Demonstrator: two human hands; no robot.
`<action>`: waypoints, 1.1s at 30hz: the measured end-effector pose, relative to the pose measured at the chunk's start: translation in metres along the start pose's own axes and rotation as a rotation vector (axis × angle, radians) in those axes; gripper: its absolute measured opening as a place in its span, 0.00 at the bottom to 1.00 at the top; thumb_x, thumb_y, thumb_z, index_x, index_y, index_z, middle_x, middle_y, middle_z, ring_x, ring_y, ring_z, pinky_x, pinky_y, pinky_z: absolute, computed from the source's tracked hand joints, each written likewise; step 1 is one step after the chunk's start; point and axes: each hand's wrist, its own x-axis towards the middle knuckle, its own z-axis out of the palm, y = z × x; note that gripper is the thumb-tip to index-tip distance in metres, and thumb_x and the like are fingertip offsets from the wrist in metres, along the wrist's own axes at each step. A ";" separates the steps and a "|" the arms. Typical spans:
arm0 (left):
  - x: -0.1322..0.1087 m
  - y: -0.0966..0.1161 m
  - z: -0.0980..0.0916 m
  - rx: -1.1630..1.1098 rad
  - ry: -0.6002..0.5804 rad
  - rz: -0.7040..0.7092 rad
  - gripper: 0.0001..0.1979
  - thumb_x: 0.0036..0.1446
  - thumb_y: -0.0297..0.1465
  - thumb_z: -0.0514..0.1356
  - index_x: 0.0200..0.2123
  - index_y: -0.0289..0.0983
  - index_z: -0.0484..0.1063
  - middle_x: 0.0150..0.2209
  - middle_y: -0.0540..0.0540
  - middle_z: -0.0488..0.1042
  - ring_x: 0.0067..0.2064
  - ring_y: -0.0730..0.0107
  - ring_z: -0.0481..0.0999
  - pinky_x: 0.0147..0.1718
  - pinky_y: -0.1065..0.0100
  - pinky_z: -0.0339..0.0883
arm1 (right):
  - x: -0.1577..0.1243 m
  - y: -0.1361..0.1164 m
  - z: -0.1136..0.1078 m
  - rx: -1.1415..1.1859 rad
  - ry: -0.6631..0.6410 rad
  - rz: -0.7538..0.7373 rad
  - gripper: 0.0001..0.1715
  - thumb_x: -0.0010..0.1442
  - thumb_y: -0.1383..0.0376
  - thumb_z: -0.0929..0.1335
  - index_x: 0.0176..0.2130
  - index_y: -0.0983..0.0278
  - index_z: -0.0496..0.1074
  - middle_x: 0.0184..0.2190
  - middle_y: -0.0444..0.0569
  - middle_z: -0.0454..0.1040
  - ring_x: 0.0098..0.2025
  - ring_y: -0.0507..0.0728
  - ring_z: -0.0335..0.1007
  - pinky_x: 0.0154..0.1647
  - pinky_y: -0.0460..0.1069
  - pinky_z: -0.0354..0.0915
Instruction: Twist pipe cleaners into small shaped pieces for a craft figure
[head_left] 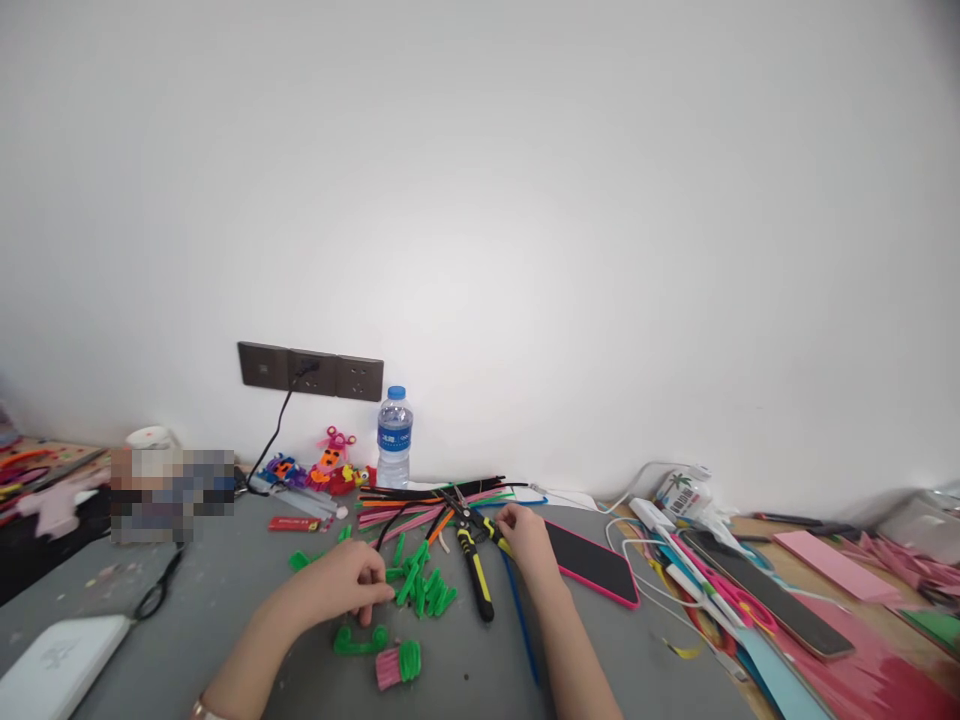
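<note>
My left hand [346, 582] hovers low over the grey mat, fingers curled together. Whatever it may pinch is too small to make out. Beside its fingertips lies a heap of short green pipe cleaner pieces [427, 592]. A curled green pipe cleaner shape [360, 641] and a pink and green coiled piece [398, 664] rest just below. My right hand [523, 535] has its fingers closed on one handle of yellow-black pliers [475, 575], whose handles are spread apart. Near that wrist runs a blue pipe cleaner [519, 610]. Behind the pliers spread loose coloured pipe cleaners [405, 508].
A water bottle [394, 440] stands against the wall beside small pipe cleaner figures [330, 462]. Right of my hand lies a pink-edged phone [592, 565], with white cables and pink scissors [739, 598] farther right. A white box-like device [64, 665] occupies the left front.
</note>
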 end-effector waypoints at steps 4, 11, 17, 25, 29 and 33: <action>-0.001 0.002 0.000 0.015 0.009 -0.010 0.17 0.53 0.43 0.55 0.21 0.37 0.67 0.19 0.47 0.76 0.23 0.67 0.74 0.23 0.73 0.62 | -0.005 -0.006 0.000 -0.021 0.058 0.008 0.11 0.51 0.73 0.64 0.21 0.63 0.69 0.25 0.47 0.72 0.27 0.55 0.68 0.27 0.46 0.56; 0.002 -0.003 -0.006 0.072 0.081 0.012 0.19 0.55 0.44 0.52 0.22 0.37 0.68 0.18 0.48 0.75 0.23 0.67 0.72 0.24 0.72 0.59 | -0.010 -0.002 -0.022 0.033 0.239 0.085 0.09 0.56 0.66 0.62 0.27 0.61 0.69 0.33 0.51 0.71 0.30 0.57 0.67 0.28 0.48 0.56; 0.013 -0.014 -0.023 0.222 0.472 0.046 0.15 0.56 0.39 0.52 0.29 0.37 0.73 0.28 0.46 0.77 0.30 0.62 0.73 0.30 0.68 0.60 | -0.005 0.014 -0.038 0.236 0.344 0.113 0.13 0.58 0.58 0.59 0.31 0.63 0.66 0.29 0.52 0.74 0.27 0.58 0.69 0.30 0.51 0.62; 0.024 -0.030 -0.015 0.341 0.483 -0.040 0.10 0.53 0.31 0.56 0.33 0.39 0.78 0.37 0.43 0.77 0.42 0.57 0.73 0.41 0.64 0.62 | -0.006 -0.001 -0.018 0.396 0.242 -0.026 0.14 0.55 0.55 0.63 0.30 0.63 0.67 0.25 0.47 0.72 0.21 0.54 0.63 0.26 0.49 0.63; 0.024 -0.021 -0.008 0.377 0.467 -0.042 0.09 0.51 0.28 0.58 0.34 0.38 0.77 0.35 0.44 0.77 0.41 0.59 0.73 0.38 0.67 0.62 | -0.007 -0.007 -0.017 0.404 0.180 -0.070 0.13 0.55 0.57 0.63 0.33 0.64 0.69 0.25 0.46 0.72 0.20 0.53 0.62 0.25 0.48 0.63; 0.024 -0.016 -0.006 0.413 0.449 -0.066 0.08 0.52 0.25 0.55 0.32 0.38 0.75 0.31 0.47 0.78 0.38 0.62 0.74 0.34 0.69 0.60 | -0.008 -0.009 -0.018 0.390 0.148 -0.093 0.14 0.55 0.57 0.63 0.34 0.64 0.71 0.26 0.47 0.73 0.20 0.52 0.61 0.24 0.48 0.62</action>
